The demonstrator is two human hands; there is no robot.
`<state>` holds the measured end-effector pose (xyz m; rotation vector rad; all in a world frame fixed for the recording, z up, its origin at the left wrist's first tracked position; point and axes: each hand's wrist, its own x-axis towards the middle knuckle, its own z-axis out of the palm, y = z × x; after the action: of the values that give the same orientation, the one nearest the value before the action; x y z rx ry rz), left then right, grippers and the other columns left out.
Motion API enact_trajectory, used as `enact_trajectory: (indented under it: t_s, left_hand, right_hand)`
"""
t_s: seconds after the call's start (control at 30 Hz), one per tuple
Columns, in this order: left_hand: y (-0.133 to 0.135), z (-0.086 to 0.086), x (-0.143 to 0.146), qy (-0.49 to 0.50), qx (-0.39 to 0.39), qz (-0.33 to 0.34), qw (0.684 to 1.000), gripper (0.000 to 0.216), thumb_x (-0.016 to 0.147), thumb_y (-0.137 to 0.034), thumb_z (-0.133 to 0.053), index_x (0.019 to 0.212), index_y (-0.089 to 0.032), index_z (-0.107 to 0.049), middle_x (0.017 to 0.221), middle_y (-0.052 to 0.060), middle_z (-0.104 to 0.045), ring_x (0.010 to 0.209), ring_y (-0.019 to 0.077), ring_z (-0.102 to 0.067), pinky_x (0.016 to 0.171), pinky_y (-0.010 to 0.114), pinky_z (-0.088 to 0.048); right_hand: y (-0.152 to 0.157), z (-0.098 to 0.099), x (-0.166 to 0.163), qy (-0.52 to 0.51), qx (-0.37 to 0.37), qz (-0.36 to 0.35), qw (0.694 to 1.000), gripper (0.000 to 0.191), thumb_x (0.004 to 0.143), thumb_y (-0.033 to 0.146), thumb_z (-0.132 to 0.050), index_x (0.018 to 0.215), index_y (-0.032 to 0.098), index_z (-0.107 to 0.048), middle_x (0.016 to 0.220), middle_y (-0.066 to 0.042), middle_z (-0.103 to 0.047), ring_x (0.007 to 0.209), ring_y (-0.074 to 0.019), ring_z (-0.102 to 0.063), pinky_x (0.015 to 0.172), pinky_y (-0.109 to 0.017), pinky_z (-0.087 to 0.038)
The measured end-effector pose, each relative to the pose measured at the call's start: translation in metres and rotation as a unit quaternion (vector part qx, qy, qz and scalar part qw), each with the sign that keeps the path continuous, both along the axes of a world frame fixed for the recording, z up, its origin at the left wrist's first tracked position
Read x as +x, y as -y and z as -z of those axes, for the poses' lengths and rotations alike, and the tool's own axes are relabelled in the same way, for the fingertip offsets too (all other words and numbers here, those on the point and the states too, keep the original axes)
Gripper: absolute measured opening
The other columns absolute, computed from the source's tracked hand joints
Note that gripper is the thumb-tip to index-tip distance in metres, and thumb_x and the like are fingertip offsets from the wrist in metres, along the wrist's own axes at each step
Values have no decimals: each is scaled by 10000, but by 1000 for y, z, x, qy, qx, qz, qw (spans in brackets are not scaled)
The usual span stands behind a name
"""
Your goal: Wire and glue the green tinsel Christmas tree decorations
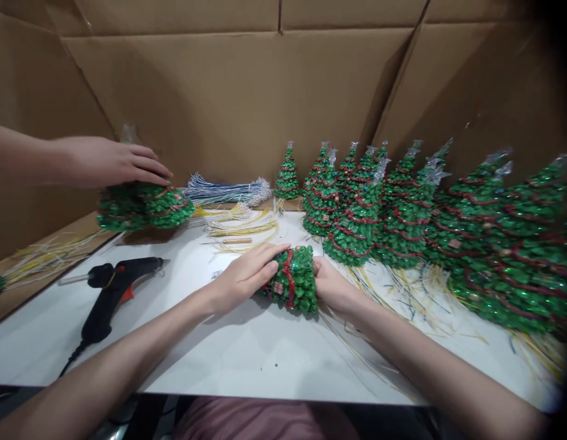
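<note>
A small green Christmas tree (296, 282) with red garland lies on its side on the white table (246, 354), its top pointing away from me. My left hand (246, 275) wraps over its left side with closed fingers. My right hand (331, 286) grips its base on the right. Thin yellow and white wires trail from under the tree toward the table's front right.
Another person's hand (113, 162) rests on green trees (143, 208) at the left. A black glue gun (111, 290) lies front left. Several upright trees (402, 208) crowd the right. Wire bundles (226, 190) and a wooden-handled tool (235, 241) lie at the back. Cardboard walls surround.
</note>
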<state>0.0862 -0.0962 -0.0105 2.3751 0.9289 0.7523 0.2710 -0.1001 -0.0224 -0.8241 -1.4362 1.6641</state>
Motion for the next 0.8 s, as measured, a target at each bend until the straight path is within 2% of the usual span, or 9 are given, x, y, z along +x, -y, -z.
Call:
enact_trajectory:
  t_s: [0.2,0.37,0.6,0.7,0.8]
  left_hand:
    - [-1,1,0,1,4,-1,1000,452,957,-380,-291,1365,-210,-382,1398,40,-437,1302,225,-364,1111,374,-250]
    - [-1,0,-2,6,-18,14,1000,460,957,-403,-273,1373,-229,-370,1429,30,-396,1315,217,-345,1119,380,-231]
    - [2,1,0,3,12,8,1000,423,967,-363,-274,1360,-241,-371,1378,20,-445,1267,184,-391,1091,321,-270]
    - [4,1,1,7,16,8,1000,412,970,-346,-269,1349,-232,-383,1359,30,-456,1254,182,-399,1076,317,-284]
    - [5,0,2,8,7,4,1000,413,971,-342,-262,1349,-229,-383,1357,39,-449,1253,188,-396,1073,324,-281]
  right_hand:
    - [0,1,1,-5,4,-7,1000,244,588,264,-750,769,113,-688,676,-35,-678,604,-146,-611,595,-262,-505]
    - [3,-5,-1,6,-1,12,1000,200,548,248,-772,673,128,-672,607,-11,-651,563,-127,-576,563,-246,-489]
    - [3,-5,-2,10,14,29,999,183,531,224,-773,633,138,-648,594,7,-630,519,-97,-514,507,-217,-440]
    - [3,-4,-1,6,23,26,999,177,548,254,-759,584,152,-619,563,10,-609,524,-106,-515,496,-220,-432]
    - [3,-4,-1,4,29,19,999,187,565,292,-746,627,155,-633,595,-6,-628,591,-136,-558,534,-234,-451]
